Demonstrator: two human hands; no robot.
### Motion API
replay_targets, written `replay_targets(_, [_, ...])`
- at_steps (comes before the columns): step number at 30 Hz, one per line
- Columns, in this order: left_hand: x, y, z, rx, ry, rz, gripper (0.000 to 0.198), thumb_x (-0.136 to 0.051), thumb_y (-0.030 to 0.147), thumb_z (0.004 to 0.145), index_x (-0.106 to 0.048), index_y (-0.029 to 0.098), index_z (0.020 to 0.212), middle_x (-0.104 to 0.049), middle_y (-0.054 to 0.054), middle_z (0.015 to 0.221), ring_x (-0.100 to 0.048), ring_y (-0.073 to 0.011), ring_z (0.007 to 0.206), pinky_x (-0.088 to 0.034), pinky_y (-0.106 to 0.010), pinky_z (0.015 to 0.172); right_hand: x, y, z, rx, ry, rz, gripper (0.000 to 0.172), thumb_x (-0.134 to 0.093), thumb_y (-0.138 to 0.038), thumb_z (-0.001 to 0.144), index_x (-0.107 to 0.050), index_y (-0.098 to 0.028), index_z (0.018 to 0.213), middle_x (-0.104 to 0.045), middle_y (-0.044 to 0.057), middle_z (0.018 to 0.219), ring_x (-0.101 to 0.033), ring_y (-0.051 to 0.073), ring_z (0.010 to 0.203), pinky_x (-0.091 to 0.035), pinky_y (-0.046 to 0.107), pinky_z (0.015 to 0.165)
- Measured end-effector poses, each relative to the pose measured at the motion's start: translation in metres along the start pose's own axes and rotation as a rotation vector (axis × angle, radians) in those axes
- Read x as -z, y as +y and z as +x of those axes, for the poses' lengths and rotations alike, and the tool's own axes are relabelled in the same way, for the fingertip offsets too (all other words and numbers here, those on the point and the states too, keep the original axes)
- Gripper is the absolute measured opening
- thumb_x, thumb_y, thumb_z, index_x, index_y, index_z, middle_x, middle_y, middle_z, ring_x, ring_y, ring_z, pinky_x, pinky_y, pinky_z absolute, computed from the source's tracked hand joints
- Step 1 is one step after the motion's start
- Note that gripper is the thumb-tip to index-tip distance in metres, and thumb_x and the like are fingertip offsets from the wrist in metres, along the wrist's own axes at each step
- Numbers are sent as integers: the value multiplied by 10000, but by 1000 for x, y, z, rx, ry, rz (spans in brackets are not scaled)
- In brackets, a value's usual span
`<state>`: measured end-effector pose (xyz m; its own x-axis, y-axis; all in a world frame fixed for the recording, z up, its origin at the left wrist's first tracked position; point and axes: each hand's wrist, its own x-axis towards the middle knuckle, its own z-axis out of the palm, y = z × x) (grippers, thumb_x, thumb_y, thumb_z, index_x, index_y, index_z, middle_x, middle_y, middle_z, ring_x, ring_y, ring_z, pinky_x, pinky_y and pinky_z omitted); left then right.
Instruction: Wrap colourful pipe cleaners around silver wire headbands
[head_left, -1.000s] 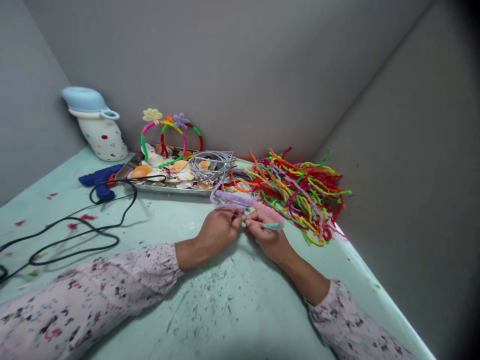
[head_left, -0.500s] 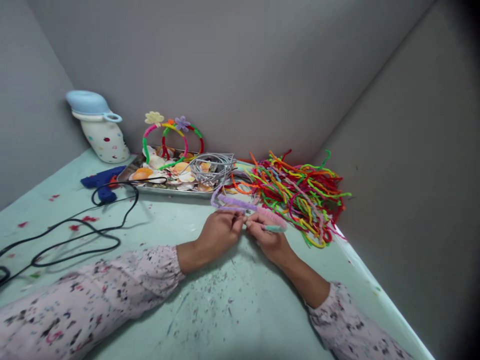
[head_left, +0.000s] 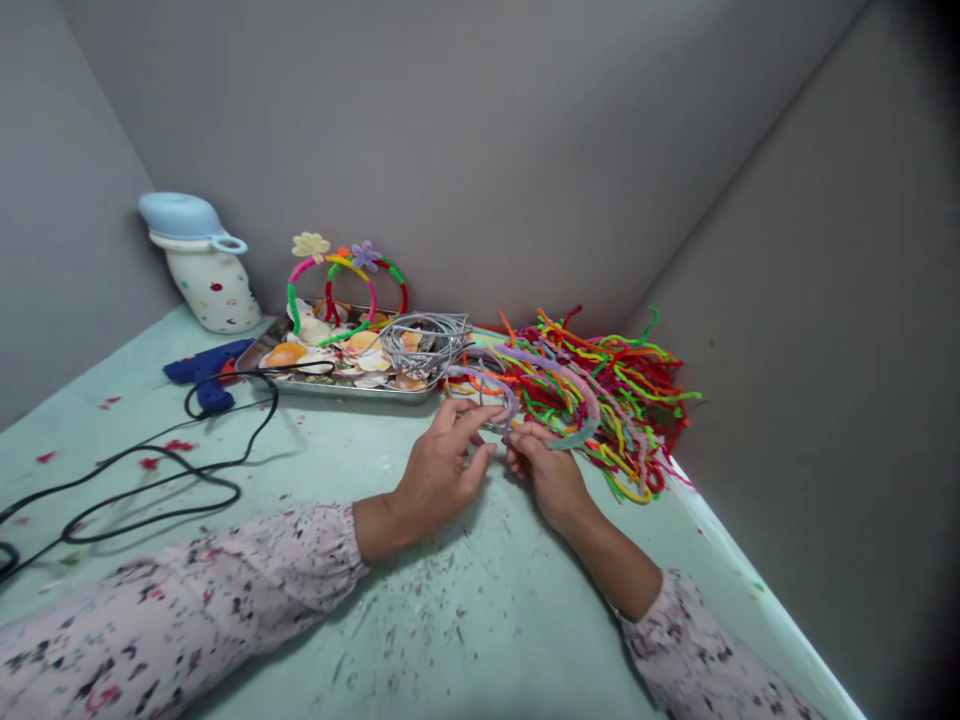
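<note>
My right hand [head_left: 551,480] pinches a curved band wrapped in fuzzy pipe cleaner [head_left: 590,400], gripping near its teal end. Lilac, pink and teal sections follow one another along the loop, which arches above both hands. My left hand [head_left: 442,465] is beside the lilac end, its thumb and fingers apart; whether a fingertip touches the band I cannot tell. Just behind the band lies a heap of loose, brightly coloured pipe cleaners [head_left: 622,390].
A metal tray [head_left: 352,393] holds shells, a coil of grey wire [head_left: 424,340] and two finished-looking flower headbands [head_left: 330,262]. Left of it are a blue glue gun [head_left: 206,365] with a looping black cord [head_left: 180,462] and a white bottle [head_left: 210,285] with a blue lid.
My left hand has loosened from the band and its fingers have spread. In my right hand the band has turned, so its loop shows more openly.
</note>
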<state>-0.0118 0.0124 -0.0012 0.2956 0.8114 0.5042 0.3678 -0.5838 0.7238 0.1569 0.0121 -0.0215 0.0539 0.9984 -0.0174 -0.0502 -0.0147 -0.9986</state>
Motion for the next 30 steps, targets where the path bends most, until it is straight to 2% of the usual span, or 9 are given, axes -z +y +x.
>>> replay_targets(3, [3, 1, 2, -51, 99, 74, 355, -536, 136, 853, -561, 186, 1204, -527, -115, 1221, -586, -204, 1053, -535, -321, 814, 1, 1, 0, 1, -19, -22, 152, -590, -303, 759, -578, -199, 649, -555, -34, 563, -465, 119, 516, -352, 260, 521])
replay_targets(5, [4, 2, 3, -118, 163, 122, 330, -532, 130, 856, -551, 178, 1183, -529, -121, 1252, -509, -237, 1202, -472, -391, 974, 1, 0, -1, 1, -22, -45, 138, -575, -287, 748, -575, -200, 641, -552, -33, 553, -462, 124, 518, -348, 263, 521])
replay_targets(7, [5, 2, 5, -154, 206, 153, 338, -529, 136, 865, -528, 175, 1201, -523, -125, 1279, -475, -243, 1247, -403, -433, 1056, 0, -2, -2, -5, -16, -66, 125, -558, -275, 728, -569, -201, 627, -544, -31, 539, -451, 128, 514, -340, 268, 516])
replay_targets(10, [7, 3, 5, -140, 251, 152, 351, -532, 171, 876, -499, 173, 1226, -506, -136, 1309, -456, -253, 1267, -377, -448, 1071, -1, -6, -4, -1, -19, -92, 114, -526, -262, 688, -538, -206, 589, -514, -29, 514, -430, 134, 511, -322, 274, 510])
replay_targets(16, [8, 1, 5, -134, 307, -11, 387, -499, 239, 917, -441, 173, 1293, -513, -137, 1291, -472, -242, 1228, -383, -440, 1054, 0, -7, -6, 34, -86, -156, 126, -520, -254, 664, -525, -206, 548, -481, -27, 489, -412, 135, 509, -313, 277, 512])
replay_targets(19, [6, -1, 4, -112, 259, -120, 447, -513, 276, 917, -393, 183, 1337, -507, -139, 1313, -520, -228, 1167, -421, -415, 1012, 4, -1, -3, -6, -43, -14, 104, -532, -259, 671, -541, -205, 583, -507, -27, 522, -433, 127, 508, -303, 262, 497])
replay_targets(22, [3, -2, 3, -33, 177, -161, 468, -574, 295, 880, -407, 183, 1302, -569, -129, 1225, -588, -208, 1027, -467, -382, 926, 6, 4, 1, -24, 2, 78, 107, -534, -264, 689, -535, -206, 599, -514, -29, 534, -417, 117, 485, -268, 251, 466])
replay_targets(27, [1, 0, 4, 191, -100, -84, 149, -553, 297, 864, -565, 174, 946, -643, -39, 849, -577, -160, 734, -453, -295, 684, 2, 0, -3, 4, -31, 64, 101, -554, -288, 709, -551, -210, 645, -521, -36, 542, -431, 122, 503, -306, 249, 488])
replay_targets(30, [1, -1, 4, 239, -174, -93, 157, -513, 290, 870, -581, 167, 799, -612, -14, 728, -527, -146, 661, -401, -266, 612, -1, -7, -8, 50, -71, -66, 137, -559, -295, 729, -555, -206, 625, -517, -35, 535, -424, 124, 510, -322, 263, 511])
